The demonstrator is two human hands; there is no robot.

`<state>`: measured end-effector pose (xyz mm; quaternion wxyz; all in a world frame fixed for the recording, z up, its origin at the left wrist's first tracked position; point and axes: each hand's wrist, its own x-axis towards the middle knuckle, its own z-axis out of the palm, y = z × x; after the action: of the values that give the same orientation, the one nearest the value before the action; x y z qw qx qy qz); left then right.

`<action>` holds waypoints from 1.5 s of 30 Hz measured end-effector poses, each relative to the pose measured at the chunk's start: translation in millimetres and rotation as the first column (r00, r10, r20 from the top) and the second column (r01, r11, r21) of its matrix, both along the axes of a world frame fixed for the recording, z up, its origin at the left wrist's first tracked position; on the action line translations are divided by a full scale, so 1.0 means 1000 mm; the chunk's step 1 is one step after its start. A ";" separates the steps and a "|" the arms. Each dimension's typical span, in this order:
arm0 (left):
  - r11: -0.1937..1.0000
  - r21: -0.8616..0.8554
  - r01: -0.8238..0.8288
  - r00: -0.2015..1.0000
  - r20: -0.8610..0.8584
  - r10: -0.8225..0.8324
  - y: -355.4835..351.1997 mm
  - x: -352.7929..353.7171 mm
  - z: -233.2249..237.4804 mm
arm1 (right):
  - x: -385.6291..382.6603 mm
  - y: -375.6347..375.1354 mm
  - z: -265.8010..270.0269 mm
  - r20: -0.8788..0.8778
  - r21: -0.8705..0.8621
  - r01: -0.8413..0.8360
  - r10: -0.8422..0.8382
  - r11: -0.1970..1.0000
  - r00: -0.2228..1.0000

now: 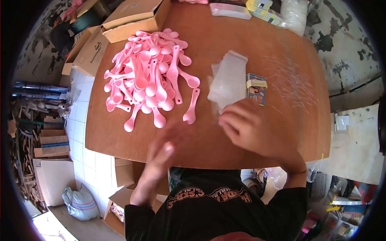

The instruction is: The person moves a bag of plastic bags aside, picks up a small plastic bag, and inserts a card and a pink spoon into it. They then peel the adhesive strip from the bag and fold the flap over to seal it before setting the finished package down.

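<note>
A large heap of pink plastic spoons [140, 82] lies on the left half of the table. One separate pink spoon [191, 107] rests just right of the heap. My left hand [167, 146] is near its lower end, with the fingers smeared by motion. A stack of clear plastic bags [230, 78] lies right of the spoons. My right hand [245, 124] is at the stack's lower corner, fingers curled together. Whether a bag is between them is too blurred to tell. Beside the stack lies a small blue printed box [256, 90] with a pale band across it.
Thin clear strips [291, 82] are scattered across the brown table [201, 154] at right. A cardboard box [134, 18] stands at the back left. Along the back edge are a pack of plastic bags [230, 11] and a clear plastic roll [293, 16]. Open cartons [124, 170] sit below the front edge.
</note>
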<state>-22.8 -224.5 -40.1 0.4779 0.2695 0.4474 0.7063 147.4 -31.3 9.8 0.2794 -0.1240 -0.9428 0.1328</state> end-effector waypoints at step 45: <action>0.969 -0.089 -0.230 0.816 0.525 0.242 0.087 0.028 -0.011 | 0.037 -0.063 -0.071 -0.345 -0.838 0.074 -0.630 0.541 0.696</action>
<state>4.7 -137.5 -50.9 0.4946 0.0006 0.3346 0.8021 184.2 -94.4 -61.0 0.5096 -0.3810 -0.5947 0.4914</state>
